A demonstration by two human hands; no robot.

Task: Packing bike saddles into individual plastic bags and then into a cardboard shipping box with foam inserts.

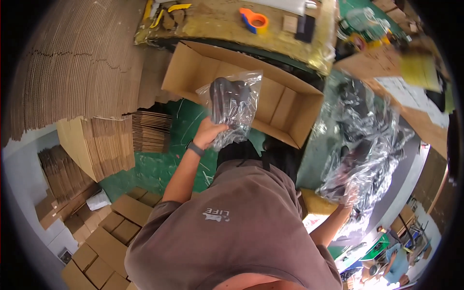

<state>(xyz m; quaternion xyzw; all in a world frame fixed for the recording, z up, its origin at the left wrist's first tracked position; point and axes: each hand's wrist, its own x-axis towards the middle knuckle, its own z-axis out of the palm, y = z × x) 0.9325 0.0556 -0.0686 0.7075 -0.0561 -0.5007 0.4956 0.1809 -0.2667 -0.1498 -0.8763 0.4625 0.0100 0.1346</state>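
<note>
My left hand point(209, 132), with a dark band at the wrist, is closed on the lower end of a clear plastic bag point(234, 104). Inside that bag is a dark, rounded object whose kind I cannot make out. The bag is held up over the near left side of an open cardboard box point(303, 113). To the right, my right hand point(349, 197) reaches into a heap of clear bags with dark contents point(362, 140). Shiny film and blur hide its fingers, so its grip does not show.
Behind the box, a worktable point(212, 29) carries an orange and blue tape dispenser point(255, 21) and yellow cutters point(179, 7). Tall stacks of flattened cardboard point(82, 67) stand at left. More cartons point(106, 246) sit lower left. A person point(397, 263) is far off at lower right.
</note>
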